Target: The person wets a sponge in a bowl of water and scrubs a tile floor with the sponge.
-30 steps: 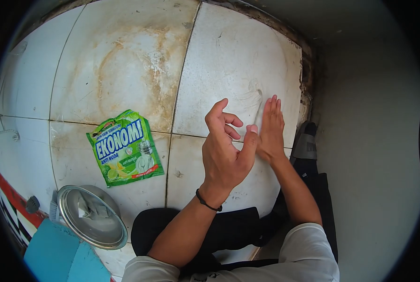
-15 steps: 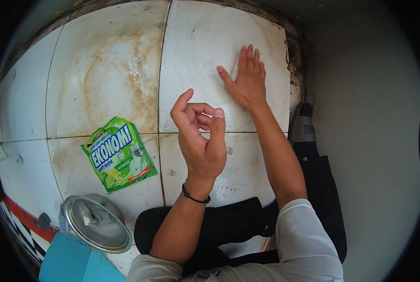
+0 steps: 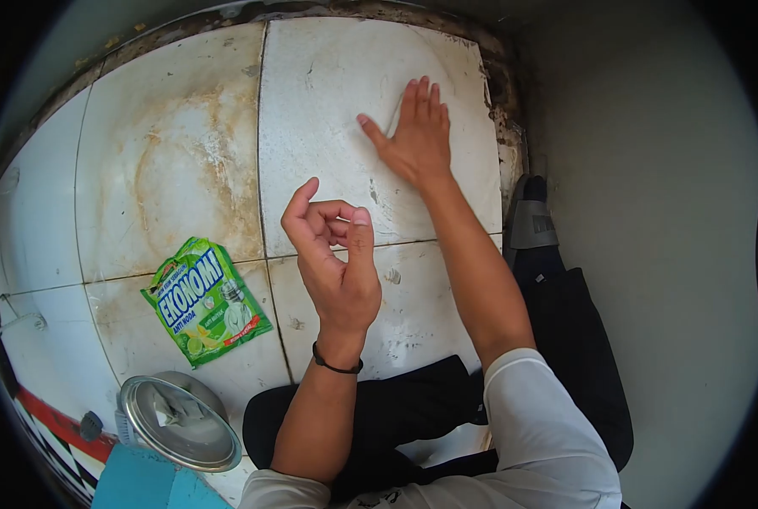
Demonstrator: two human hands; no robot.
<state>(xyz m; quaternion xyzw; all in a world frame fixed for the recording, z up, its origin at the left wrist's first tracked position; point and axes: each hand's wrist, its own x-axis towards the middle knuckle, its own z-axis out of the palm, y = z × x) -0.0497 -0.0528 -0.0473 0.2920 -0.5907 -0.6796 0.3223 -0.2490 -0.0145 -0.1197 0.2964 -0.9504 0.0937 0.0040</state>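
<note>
My right hand [image 3: 419, 146] lies palm down on a white floor tile [image 3: 319, 110], with its fingers stretched out and thumb apart. A thin pale edge shows between thumb and forefinger; what lies under the palm, if anything, is hidden. Above the tile joint, my left hand [image 3: 338, 267] is raised, palm turned up, fingers loosely curled and apart around nothing. A dark band [image 3: 336, 360] circles that wrist. To its left, a green EKONOMI packet [image 3: 209, 301] lies flat on the tiles.
At the lower left stands a metal bowl [image 3: 201, 433] with something pale inside, beside a blue object [image 3: 145, 483] and a brush [image 3: 124, 427]. Brown stains mark the left tile [image 3: 175, 161]. A grey wall [image 3: 650, 254] rises at right, near my sandalled foot [image 3: 533, 225].
The whole view has shifted, so floor and hands appear further left and most things slightly lower. My right hand still lies flat on the tile; the left keeps its curled pose.
</note>
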